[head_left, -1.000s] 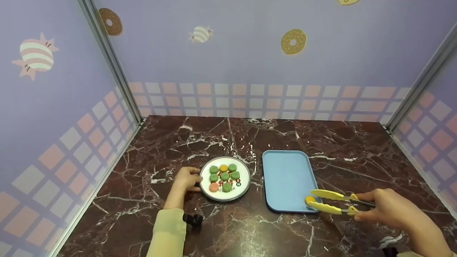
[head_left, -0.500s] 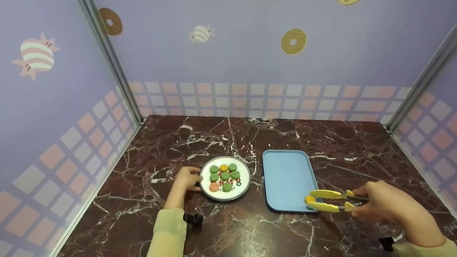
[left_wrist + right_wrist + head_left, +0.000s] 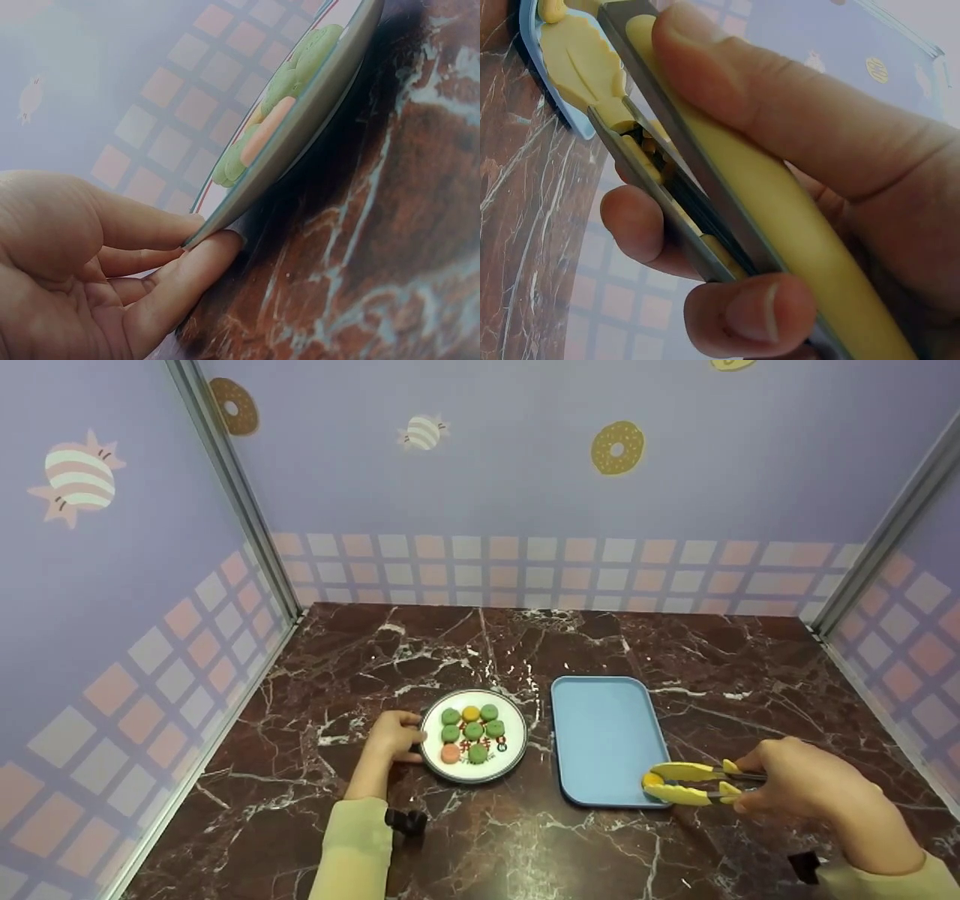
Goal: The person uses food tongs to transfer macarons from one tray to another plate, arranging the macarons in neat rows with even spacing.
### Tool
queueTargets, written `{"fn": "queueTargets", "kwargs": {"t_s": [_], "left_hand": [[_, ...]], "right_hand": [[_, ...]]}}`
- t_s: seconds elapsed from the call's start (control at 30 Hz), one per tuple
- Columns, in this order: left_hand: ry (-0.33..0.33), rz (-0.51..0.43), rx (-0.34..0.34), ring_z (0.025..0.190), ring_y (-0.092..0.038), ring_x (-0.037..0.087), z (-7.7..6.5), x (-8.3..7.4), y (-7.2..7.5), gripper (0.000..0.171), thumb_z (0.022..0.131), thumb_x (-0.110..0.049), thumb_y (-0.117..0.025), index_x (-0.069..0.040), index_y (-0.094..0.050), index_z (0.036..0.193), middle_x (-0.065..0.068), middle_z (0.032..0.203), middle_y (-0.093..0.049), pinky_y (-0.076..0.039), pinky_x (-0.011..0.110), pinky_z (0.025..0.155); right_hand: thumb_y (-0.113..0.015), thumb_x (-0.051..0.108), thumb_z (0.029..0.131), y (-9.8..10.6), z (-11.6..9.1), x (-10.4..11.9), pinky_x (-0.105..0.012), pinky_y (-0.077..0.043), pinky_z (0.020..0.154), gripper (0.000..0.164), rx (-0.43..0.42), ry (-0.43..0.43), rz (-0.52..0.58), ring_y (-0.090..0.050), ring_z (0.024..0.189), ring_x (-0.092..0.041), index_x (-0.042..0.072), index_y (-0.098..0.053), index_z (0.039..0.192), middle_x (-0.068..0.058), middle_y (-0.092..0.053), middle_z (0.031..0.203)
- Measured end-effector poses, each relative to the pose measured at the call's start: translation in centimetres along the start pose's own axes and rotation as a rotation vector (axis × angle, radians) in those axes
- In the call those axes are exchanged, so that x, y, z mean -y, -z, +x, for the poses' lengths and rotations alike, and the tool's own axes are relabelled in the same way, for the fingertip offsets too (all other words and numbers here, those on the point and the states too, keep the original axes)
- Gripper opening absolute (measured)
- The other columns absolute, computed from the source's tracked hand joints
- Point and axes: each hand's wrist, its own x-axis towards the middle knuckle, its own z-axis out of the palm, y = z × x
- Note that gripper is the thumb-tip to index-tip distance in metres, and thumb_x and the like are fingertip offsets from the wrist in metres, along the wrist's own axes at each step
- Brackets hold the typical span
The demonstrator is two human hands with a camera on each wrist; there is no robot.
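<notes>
In the head view, my left hand (image 3: pixel 390 736) is at the left side of a round white plate (image 3: pixel 514 721). Up close in the left wrist view, thumb and finger pinch the rim. The plate bears several round green pieces (image 3: pixel 473 730), an orange-yellow piece (image 3: pixel 470 713) and a pink piece (image 3: pixel 450 753), like small cakes. My right hand (image 3: pixel 806 784) grips metal tongs (image 3: pixel 757 195) with yellow tips. These tips straddle another orange-yellow piece (image 3: pixel 650 781) in the lower right corner of a blue tray (image 3: pixel 604 727), partly hiding it.
Dark red marbled table (image 3: pixel 510 847) lies under both plate and tray, with a narrow gap between the two. Purple patterned walls (image 3: pixel 517 480) enclose the back and both sides.
My right hand has shifted slightly left, and the tongs' tips have drawn closer together around the orange-yellow piece. The left hand and plate stay put.
</notes>
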Motion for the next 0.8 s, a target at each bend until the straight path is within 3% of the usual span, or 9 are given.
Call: {"fn": "queueTargets", "kwargs": {"t_s": [0.17, 0.57, 0.8], "left_hand": [[0.003, 0.010, 0.007, 0.104, -0.072, 0.043, 0.02, 0.04, -0.01, 0.046, 0.096, 0.007, -0.062, 0.014, -0.053, 0.140, 0.038, 0.138, -0.057, -0.071, 0.032, 0.065], [0.006, -0.011, 0.006, 0.104, -0.071, 0.043, 0.06, 0.12, -0.05, 0.045, 0.096, 0.008, -0.061, 0.014, -0.053, 0.140, 0.038, 0.138, -0.056, -0.071, 0.033, 0.067], [0.003, -0.022, 0.005, 0.104, -0.072, 0.043, 0.09, 0.11, -0.05, 0.045, 0.095, 0.008, -0.061, 0.014, -0.053, 0.139, 0.039, 0.138, -0.056, -0.071, 0.034, 0.067]], "right_hand": [[-0.088, 0.031, 0.079, -0.25, -0.07, -0.17, -0.024, -0.040, 0.051, 0.046, -0.005, 0.007, 0.016, -0.052, 0.059, -0.011, 0.009, -0.079, 0.118, -0.002, -0.079, 0.099], [-0.088, 0.033, 0.079, -0.53, -0.05, -0.40, -0.023, -0.040, 0.050, 0.048, -0.036, 0.017, 0.029, -0.052, 0.058, -0.009, 0.009, -0.078, 0.120, -0.002, -0.079, 0.097], [-0.087, 0.036, 0.080, -0.32, 0.37, 0.02, -0.026, -0.047, 0.056, 0.051, -0.051, 0.023, 0.024, -0.056, 0.060, -0.009, 0.009, -0.077, 0.122, -0.008, -0.079, 0.107]]}}
